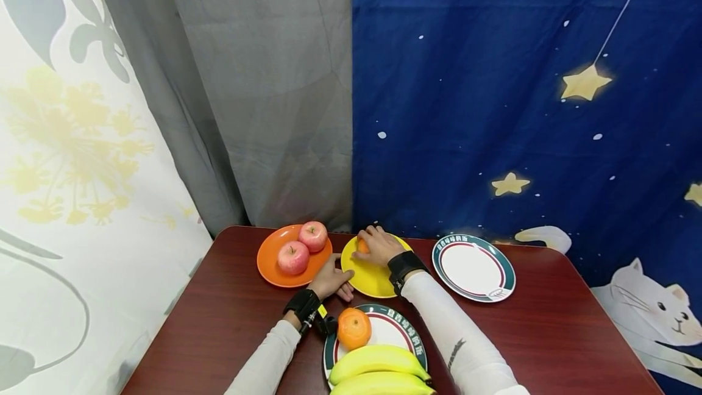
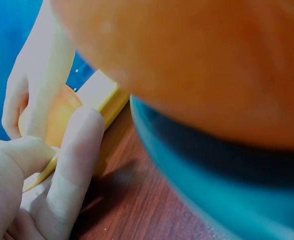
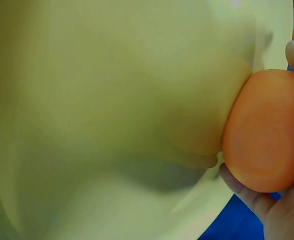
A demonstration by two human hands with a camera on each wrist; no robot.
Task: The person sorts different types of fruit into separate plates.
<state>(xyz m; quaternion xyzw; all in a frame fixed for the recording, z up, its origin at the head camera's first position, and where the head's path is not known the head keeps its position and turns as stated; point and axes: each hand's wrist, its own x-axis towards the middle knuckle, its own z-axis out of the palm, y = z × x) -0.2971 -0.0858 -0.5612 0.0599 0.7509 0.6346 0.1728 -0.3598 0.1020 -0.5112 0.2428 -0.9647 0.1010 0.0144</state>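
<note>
On the yellow plate [image 1: 374, 280], toward its far left side, an orange [image 1: 362, 246] lies in the grip of my right hand [image 1: 382, 246]. The right wrist view shows fingers and thumb around this orange [image 3: 267, 132], with the plate's yellow surface [image 3: 112, 90] beside it. My left hand [image 1: 330, 280] is at the plate's left edge. In the left wrist view, its thumb and a finger [image 2: 79, 155] pinch the yellow rim. A second orange [image 1: 354, 328] sits close by the left wrist, on a green-rimmed plate [image 1: 414, 335], and looms large in the left wrist view.
Two bananas [image 1: 378, 366] share the near green-rimmed plate with that orange. To the left, an orange plate [image 1: 269, 264] carries two apples [image 1: 293, 258]. Another green-rimmed plate [image 1: 473, 267] lies at the right. Curtains [image 1: 274, 78] hang behind the brown table [image 1: 219, 322].
</note>
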